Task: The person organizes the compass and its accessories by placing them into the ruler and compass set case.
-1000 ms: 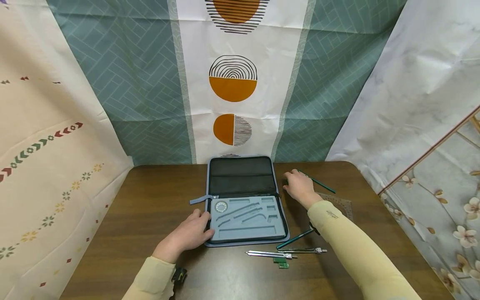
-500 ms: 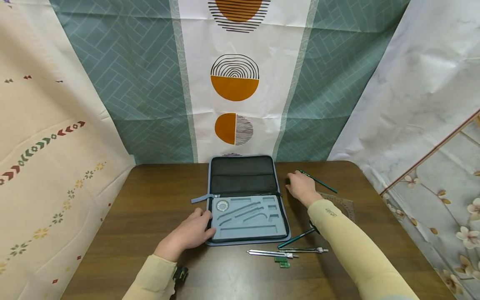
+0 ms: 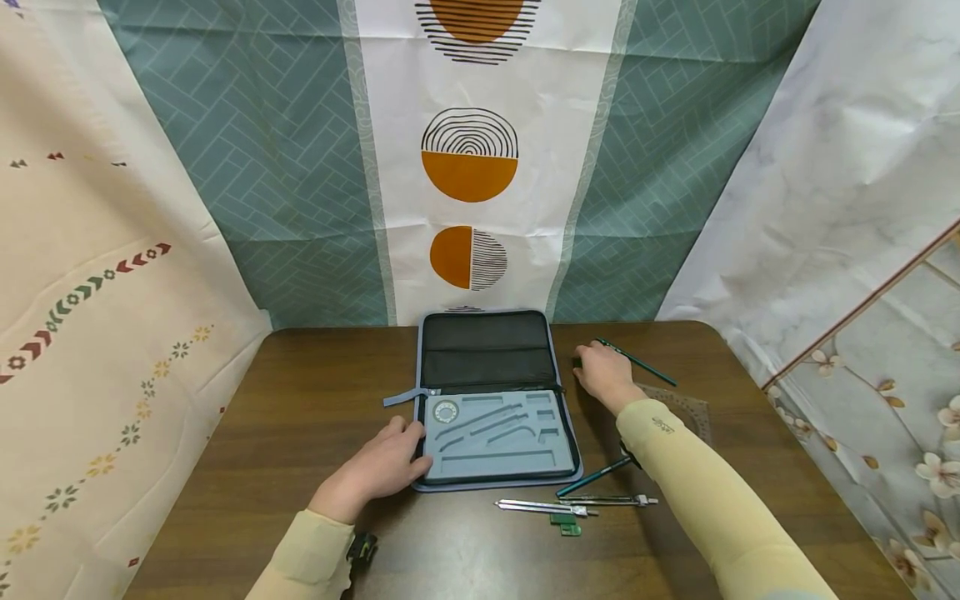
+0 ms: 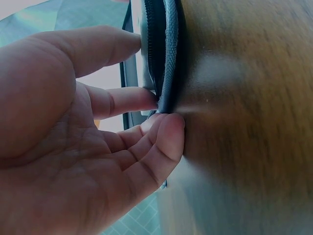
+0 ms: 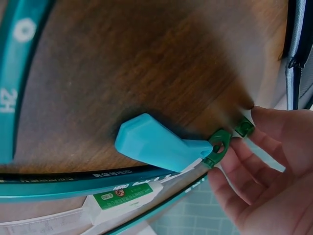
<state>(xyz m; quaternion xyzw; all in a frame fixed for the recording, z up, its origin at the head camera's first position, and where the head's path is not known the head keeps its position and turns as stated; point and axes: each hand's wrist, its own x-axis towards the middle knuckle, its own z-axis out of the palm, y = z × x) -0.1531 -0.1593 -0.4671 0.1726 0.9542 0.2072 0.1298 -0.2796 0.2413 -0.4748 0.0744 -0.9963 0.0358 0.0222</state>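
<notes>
An unzipped case (image 3: 486, 342) lies open on the table, its pale blue-grey insert (image 3: 480, 479) moulded with shaped hollows. One hollow holds a round white ring-like piece (image 3: 446, 412). My left hand (image 3: 378, 467) rests at the case's left edge. In the left wrist view, thumb and forefinger touch the insert and zip border (image 4: 168, 54). Right of the case, my right hand (image 3: 603, 375) reaches down to the table. Thumb and forefinger pinch a small green piece (image 5: 244, 128). Its other fingertips touch a green piece with a hole (image 5: 218, 147), beside a turquoise plastic piece (image 5: 151, 142).
Teal pencils (image 3: 637, 362) lie by the right hand, one marked 2H (image 5: 14, 98). Near them are an eraser with a green label (image 5: 122, 196) and a clear protractor (image 3: 693, 412). In front lie silver compasses (image 3: 536, 507) and small green pieces (image 3: 566, 523). A fabric backdrop hangs behind.
</notes>
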